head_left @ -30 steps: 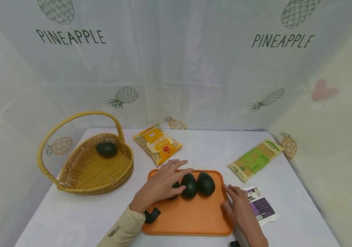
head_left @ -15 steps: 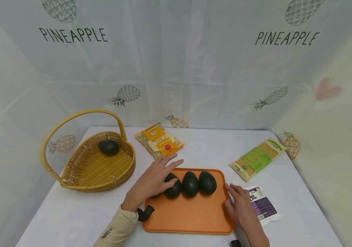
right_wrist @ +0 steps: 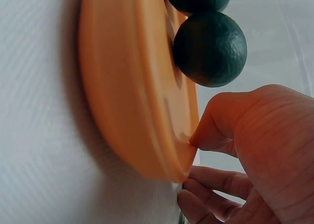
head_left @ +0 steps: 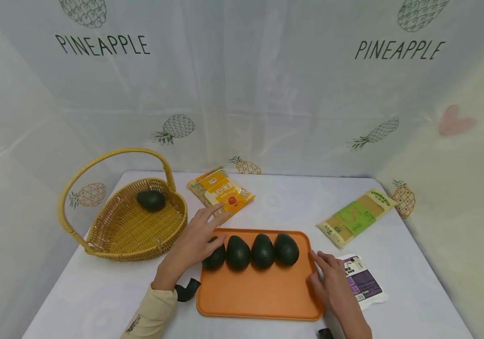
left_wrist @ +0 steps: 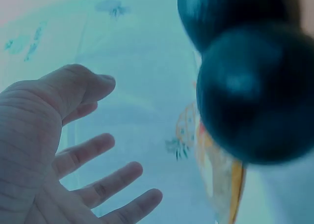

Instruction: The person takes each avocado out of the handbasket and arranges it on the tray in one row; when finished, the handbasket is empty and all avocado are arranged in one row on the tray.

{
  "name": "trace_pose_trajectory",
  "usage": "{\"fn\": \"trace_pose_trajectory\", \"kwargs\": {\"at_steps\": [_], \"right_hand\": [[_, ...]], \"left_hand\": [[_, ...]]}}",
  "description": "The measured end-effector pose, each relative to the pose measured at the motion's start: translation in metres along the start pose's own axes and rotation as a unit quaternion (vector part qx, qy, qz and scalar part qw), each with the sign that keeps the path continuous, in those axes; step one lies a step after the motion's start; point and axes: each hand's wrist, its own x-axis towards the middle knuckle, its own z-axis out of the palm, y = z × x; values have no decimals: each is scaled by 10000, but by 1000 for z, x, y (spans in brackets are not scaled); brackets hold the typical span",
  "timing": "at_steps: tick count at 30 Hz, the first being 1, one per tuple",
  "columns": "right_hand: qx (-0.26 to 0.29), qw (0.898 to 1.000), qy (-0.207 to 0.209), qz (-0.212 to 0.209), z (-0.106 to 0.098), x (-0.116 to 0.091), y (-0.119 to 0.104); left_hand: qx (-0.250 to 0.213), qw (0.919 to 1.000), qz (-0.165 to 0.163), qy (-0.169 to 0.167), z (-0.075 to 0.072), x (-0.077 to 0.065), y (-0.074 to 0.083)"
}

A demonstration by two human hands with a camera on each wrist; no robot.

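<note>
An orange tray (head_left: 258,296) lies on the table with several dark green avocados (head_left: 238,254) in a row along its far side. My left hand (head_left: 195,238) hovers over the tray's left edge, fingers spread and apart, beside the leftmost avocado (head_left: 215,259). In the left wrist view its palm and fingers (left_wrist: 117,184) hold nothing, and two avocados (left_wrist: 255,96) loom at the right. My right hand (head_left: 332,282) pinches the tray's right rim; the right wrist view has the thumb on the rim (right_wrist: 189,157) and the fingers against its outer side.
A wicker basket (head_left: 127,240) with a tall handle stands at the left, one avocado (head_left: 151,200) inside. An orange-labelled grain bag (head_left: 220,188) lies behind the tray. At the right are a green-labelled noodle packet (head_left: 356,217) and a purple-and-white packet (head_left: 365,285).
My left hand has moved left along the row, off the middle avocados, so the left ones now show. The right hand has stayed at the tray's right rim.
</note>
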Motion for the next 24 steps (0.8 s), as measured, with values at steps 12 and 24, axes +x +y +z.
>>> {"fn": "trace_pose_trajectory", "kwargs": {"at_steps": [12, 24], "right_hand": [[-52, 10000, 6, -11, 0, 1, 1], [0, 10000, -23, 11, 0, 2, 2]], "left_hand": [[-368, 9923, -788, 886, -44, -9, -39], [-635, 9771, -2003, 348, -55, -27, -78]]}}
